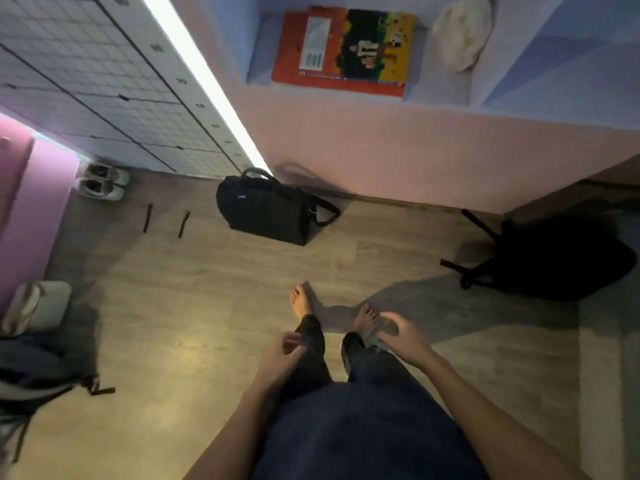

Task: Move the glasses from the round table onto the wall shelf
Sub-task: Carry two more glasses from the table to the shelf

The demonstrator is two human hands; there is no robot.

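Glasses not in view; round table neither. Both hands held nothing: left hand (281, 355) loosely curled, right hand (403, 337) half-spread, fingers relaxed. Shelf (429, 77) ahead already held a book (343, 46) and a pale cloth (464, 32), so little bare ledge; glasses set near its edge might slide off. Black bag (266, 209) lay under it, backpack (561, 261) straps near my bare feet (300, 301): likely trip in that dim light.

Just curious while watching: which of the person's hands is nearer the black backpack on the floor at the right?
Right. The right hand hangs left of the black backpack; the left hand is farther left, past both legs.
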